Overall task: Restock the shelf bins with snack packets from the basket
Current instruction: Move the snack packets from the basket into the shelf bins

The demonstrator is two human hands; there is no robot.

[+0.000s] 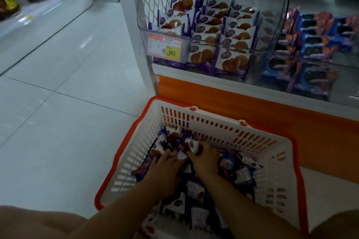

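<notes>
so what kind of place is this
Most likely a supermarket or snack shop aisle: clear shelf bins hold rows of biscuit packets, a price tag reads 9.90, and a shopping basket of snack packets sits on the tiled floor.

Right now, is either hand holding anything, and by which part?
The right hand grips a white-and-purple snack packet by its near end. The left hand lies among other packets; its grip cannot be told.

Both bare forearms reach forward and down, side by side, toward the far left corner of the basket (229, 128). The left hand (165, 164) lies palm down, fingers bent in among the snack packets (194, 188); whether it grips one cannot be told. The right hand (206, 158) curls its fingers round a white packet (193, 146).
</notes>
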